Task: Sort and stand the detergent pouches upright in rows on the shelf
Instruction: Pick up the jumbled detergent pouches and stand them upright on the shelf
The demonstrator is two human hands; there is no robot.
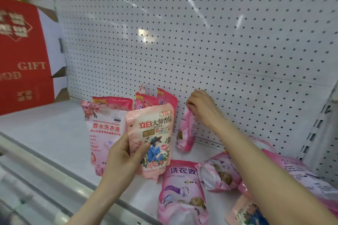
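— What do we have in our left hand [126,153]?
— We're gripping the pouch with the lady in blue [153,139] by its lower left side, thumb across the front and fingers curled behind. We hold it upright above the white shelf [54,133], just in front of the cherry-blossom pouch [104,129].
— And our right hand [201,107]?
— Its fingers are curled over the top of a pink pouch [186,133], pinching it. That one stands on its base at the back of the shelf, beside the pegboard [201,42].
— Do we see any others standing?
— Yes, a few upright pouches [164,98] lean on the pegboard behind the one in our left hand.
— And lying flat?
— A pouch with purple lettering [181,188] lies near the front edge, a crumpled one [219,171] just beside it, and a large pink bag [300,170] under our right forearm.
— On the far left?
— A red gift box [23,56].
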